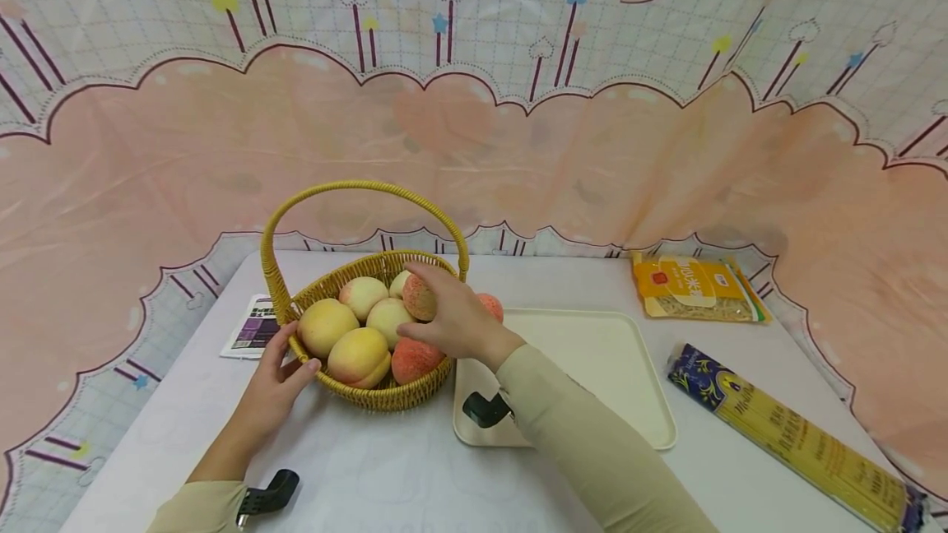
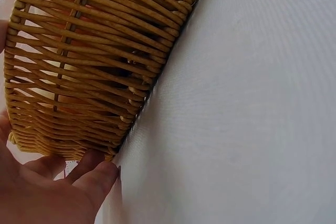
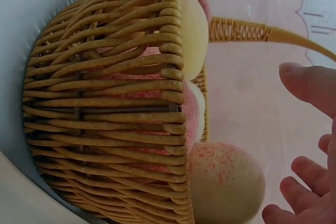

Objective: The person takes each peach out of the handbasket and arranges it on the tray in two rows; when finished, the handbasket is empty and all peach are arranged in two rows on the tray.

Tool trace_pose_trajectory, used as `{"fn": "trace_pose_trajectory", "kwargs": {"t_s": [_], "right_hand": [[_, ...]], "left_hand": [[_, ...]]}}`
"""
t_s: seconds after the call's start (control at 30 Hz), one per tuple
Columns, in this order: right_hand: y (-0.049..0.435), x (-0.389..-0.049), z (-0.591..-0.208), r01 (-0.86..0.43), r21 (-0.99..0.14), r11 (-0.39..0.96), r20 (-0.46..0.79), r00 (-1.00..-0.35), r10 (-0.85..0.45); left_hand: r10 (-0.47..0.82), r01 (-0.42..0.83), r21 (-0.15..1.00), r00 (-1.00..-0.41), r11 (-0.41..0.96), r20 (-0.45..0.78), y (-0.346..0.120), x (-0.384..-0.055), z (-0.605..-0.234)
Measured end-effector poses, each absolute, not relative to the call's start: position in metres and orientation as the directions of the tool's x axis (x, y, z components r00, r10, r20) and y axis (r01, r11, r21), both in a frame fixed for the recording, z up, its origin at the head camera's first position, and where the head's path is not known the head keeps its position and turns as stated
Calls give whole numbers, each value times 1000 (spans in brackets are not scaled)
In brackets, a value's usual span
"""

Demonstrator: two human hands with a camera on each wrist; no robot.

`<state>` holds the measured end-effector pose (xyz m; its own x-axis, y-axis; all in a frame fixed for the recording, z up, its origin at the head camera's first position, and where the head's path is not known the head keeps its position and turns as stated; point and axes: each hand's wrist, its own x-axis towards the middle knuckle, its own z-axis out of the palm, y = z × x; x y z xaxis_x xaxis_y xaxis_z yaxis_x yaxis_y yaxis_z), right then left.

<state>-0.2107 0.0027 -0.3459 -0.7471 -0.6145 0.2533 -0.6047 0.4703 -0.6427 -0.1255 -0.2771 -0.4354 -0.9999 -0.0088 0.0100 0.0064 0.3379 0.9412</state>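
A yellow wicker basket (image 1: 422,389) with a tall arched handle holds several peaches, some yellow, some blushed red. My left hand (image 1: 268,389) touches the basket's left end from outside, its fingers spread against the woven wall in the left wrist view. Above the right part of the basket is my right hand (image 1: 459,315), thumb and fingers apart. A red-speckled peach (image 1: 420,298) shows between its thumb and index finger. In the right wrist view, a gap separates this hand from the pale speckled peach (image 3: 226,182) at the rim.
Right of the basket lies a cream tray (image 1: 607,368); a red peach (image 1: 490,306) shows behind my right wrist. A yellow food packet (image 1: 696,288) and a long noodle packet (image 1: 792,434) lie farther right. Left of the basket is a white-and-purple packet (image 1: 253,327).
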Motion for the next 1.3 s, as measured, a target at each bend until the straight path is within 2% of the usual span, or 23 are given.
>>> {"fn": "trace_pose_trajectory", "kwargs": {"t_s": [0.37,0.63,0.77,0.97,1.3], "right_hand": [[-9,-216,-350,-575,-627,525,220,-778,-589],[-14,-218,-351,-526,-627,575,151,-806,-572],[-15,-216,-352,-533,-577,619,139,-811,-568],[-16,-208,-352,-607,-446,658,189,-782,-594],[-14,-197,-352,-601,-429,674,204,-792,-576]], "left_hand": [[-8,6,948,-1000,319,9,-277,-125,-435],[-8,5,947,-1000,322,8,-276,-126,-434],[-8,10,946,-1000,325,14,-276,-126,-434],[-11,9,948,-1000,317,13,-277,-127,-434],[-10,-6,951,-1000,310,-3,-275,-126,-433]]}}
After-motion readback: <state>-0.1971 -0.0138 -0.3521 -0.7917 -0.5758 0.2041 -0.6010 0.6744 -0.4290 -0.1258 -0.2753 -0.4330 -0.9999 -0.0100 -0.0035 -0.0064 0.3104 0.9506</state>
